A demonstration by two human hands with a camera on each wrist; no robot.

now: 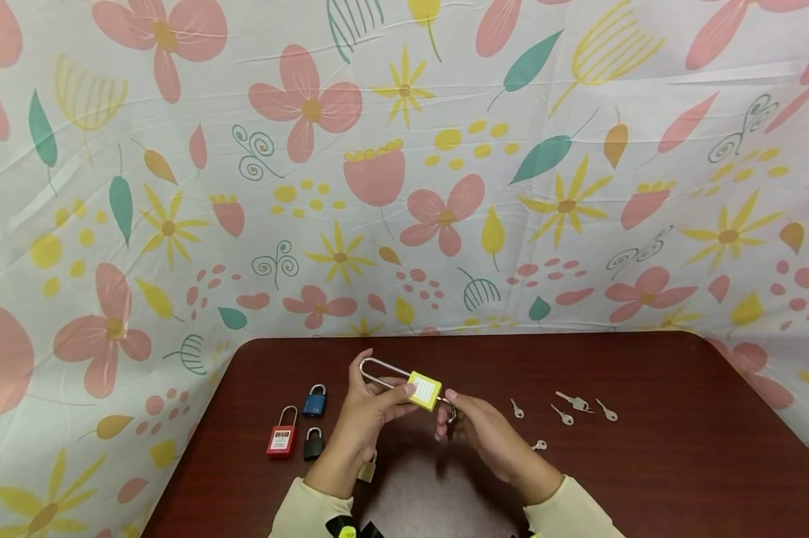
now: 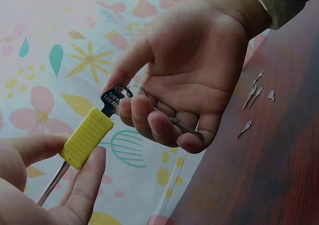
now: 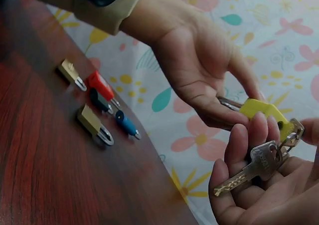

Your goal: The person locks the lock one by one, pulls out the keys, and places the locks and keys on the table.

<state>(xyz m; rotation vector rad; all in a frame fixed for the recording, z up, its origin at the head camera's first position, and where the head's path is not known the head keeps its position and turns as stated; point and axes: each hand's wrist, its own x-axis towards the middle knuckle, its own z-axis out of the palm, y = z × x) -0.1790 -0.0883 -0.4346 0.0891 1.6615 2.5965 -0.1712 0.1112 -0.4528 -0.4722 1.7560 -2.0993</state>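
Note:
My left hand (image 1: 370, 407) holds a yellow padlock (image 1: 424, 390) with a long metal shackle, thumb on its white label. The shackle points left and the lock's bottom end faces my right hand (image 1: 488, 433). Between thumb and fingertip, that right hand pinches a key (image 2: 113, 99) with lettering on its head, right at the padlock's bottom end. A second key (image 3: 264, 160) hangs on the same ring and lies across the right fingers. Above the dark red table (image 1: 653, 471), both hands are close together.
On the table's left lie a red padlock (image 1: 281, 441), a blue padlock (image 1: 314, 403), a black padlock (image 1: 313, 447) and two brass padlocks (image 3: 93, 122), one by my left forearm. Several loose keys (image 1: 562, 415) lie on the right. A floral cloth (image 1: 444, 149) hangs behind.

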